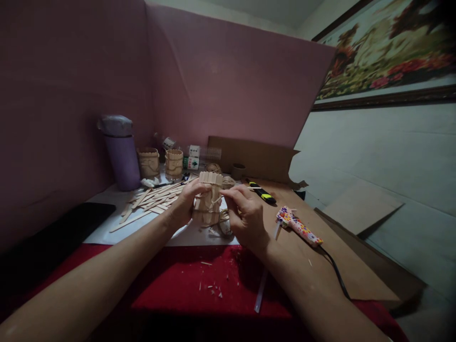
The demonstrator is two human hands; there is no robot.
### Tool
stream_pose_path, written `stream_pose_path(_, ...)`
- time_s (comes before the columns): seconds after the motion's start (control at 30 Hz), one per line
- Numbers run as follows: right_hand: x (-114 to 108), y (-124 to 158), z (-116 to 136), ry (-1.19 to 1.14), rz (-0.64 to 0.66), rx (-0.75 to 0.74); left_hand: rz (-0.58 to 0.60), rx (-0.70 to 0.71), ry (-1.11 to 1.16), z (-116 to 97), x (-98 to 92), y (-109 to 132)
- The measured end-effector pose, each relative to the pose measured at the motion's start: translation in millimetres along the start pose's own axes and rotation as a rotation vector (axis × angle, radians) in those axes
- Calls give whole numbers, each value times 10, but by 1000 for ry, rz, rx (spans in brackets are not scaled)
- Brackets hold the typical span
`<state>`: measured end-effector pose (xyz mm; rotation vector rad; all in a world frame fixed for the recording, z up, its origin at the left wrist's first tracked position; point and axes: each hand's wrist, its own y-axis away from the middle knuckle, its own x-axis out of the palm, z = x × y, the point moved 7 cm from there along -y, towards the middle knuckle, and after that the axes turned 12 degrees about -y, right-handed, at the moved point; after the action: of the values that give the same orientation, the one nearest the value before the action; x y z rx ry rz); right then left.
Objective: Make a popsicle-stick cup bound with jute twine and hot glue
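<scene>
A small cup made of upright wooden craft sticks [208, 199] is held above the table. My left hand [185, 204] is wrapped round its left side. My right hand [245, 213] is at its right side, with fingers pinched on a thin strand of twine [216, 198] that runs across the cup. A coil of the same twine [224, 223] lies just below my right hand.
A pile of loose craft sticks [156, 197] lies to the left on white paper [107, 223]. Two finished stick cups [160, 164] and a purple flask [121, 152] stand behind. A patterned glue gun [299, 225], a yellow-black cutter [261, 192] and a glue stick [261, 287] lie at right.
</scene>
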<state>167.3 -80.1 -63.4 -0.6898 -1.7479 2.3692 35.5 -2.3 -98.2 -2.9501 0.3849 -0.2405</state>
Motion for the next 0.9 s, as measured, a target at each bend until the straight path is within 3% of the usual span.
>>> stream_pose_path(0.2, -40, 4, -86, -28, -98, 91, 51, 24, 29, -9, 45, 10)
stream_pose_path(0.4, -29, 7, -51, -34, -69, 7, 114, 42, 73, -20, 81, 10)
stream_pose_path(0.9, -20, 21, -12, -36, -38, -29, 84, 47, 41, -27, 66, 8)
